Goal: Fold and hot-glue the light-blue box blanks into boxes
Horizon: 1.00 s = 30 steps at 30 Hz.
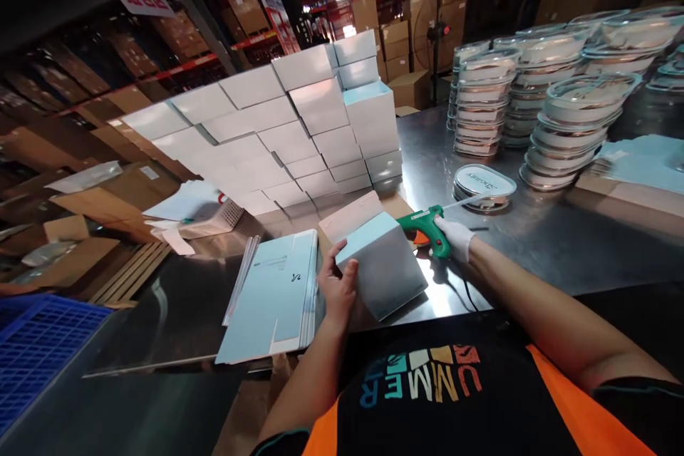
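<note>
A light-coloured cardboard box [387, 267] is tilted on the metal table in front of my body, with one flap [353, 217] standing raised at its far side. My bare left hand [339, 288] grips its left side, fingers over the top edge and thumb on the near face. In a white glove, my right hand [455, 236] is closed around the handle of a green glue gun [435, 228]. The gun's nozzle points left, close to the box's right top edge, and a glue stick [470, 199] sticks out of its back. Whether the nozzle touches the box, I cannot tell.
Flat folded cartons [272, 292] lie left of the box. Behind stands a wall of stacked white boxes [278, 121]. Oval clear-lidded containers [574, 121] are piled at the right, with a smaller oval stack [484, 185] nearer. A blue crate [48, 349] is at far left.
</note>
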Tool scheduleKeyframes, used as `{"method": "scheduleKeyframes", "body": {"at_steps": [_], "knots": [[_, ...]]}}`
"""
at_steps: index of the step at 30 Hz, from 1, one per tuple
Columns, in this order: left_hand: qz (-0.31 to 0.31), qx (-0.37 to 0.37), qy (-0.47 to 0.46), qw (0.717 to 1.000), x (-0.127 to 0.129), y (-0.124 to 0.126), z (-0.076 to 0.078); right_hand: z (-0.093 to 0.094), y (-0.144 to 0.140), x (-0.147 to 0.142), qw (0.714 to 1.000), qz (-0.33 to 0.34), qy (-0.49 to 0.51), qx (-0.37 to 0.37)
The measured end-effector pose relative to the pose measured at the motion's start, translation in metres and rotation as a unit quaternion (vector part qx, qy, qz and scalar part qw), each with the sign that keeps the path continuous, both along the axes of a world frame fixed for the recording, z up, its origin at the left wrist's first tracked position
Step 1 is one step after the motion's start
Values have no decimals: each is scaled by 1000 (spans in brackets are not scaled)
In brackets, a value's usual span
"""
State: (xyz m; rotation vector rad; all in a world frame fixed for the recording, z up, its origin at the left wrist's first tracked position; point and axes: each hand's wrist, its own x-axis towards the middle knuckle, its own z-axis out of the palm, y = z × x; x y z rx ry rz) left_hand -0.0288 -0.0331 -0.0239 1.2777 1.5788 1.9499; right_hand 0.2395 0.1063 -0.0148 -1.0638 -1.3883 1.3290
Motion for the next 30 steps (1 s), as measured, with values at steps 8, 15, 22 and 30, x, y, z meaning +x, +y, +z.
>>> {"method": "scheduleKeyframes", "body": {"at_steps": [8,15,22,30], "knots": [[-39,13,49,998,3,7,-1,31,-13,-19,997,6,-2,78],[-99,61,102,988,6,11,0,62,-44,-42,973,152,-46,168],[-157,181,135,961,-3,9,14,38,-48,-9,909,220,-85,344],[-296,204,270,893,-20,4,40,47,-55,-13,865,253,-75,426]]}}
